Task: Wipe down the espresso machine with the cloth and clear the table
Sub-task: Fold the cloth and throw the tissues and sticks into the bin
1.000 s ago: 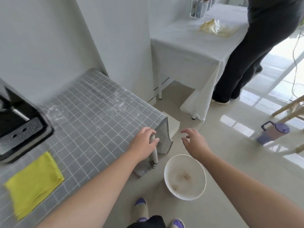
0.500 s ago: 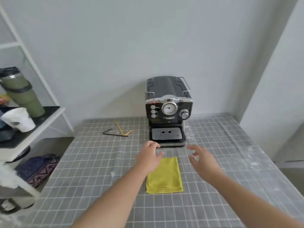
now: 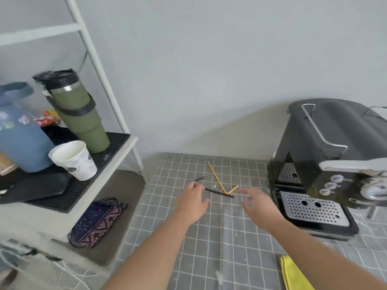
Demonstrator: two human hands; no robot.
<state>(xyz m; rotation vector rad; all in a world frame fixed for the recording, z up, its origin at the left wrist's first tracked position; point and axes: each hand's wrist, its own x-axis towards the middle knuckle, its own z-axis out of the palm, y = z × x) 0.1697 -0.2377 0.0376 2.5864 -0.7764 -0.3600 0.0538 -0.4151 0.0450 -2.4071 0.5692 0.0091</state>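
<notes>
A black espresso machine [image 3: 326, 155] stands at the right on the grey grid-patterned table [image 3: 209, 237]. A folded yellow cloth [image 3: 293, 273] lies at the bottom right, partly under my right forearm. Two yellow sticks [image 3: 217, 178] and a dark bent stick [image 3: 217, 192] lie near the table's far edge. My left hand [image 3: 193, 200] hovers beside the dark stick, fingers apart, its fingertips right at the stick's left end. My right hand [image 3: 259, 206] is open just right of the sticks, holding nothing.
A white shelf [image 3: 109, 162] at the left carries a green tumbler [image 3: 77, 114], a white paper cup [image 3: 73, 160] and a blue bottle [image 3: 18, 135]. A patterned pouch [image 3: 98, 220] lies on its lower level. A grey wall stands behind the table.
My view has swung left, from the table's right corner to the machine and on to the sticks. Both hands have moved from over the yellow cloth to the sticks.
</notes>
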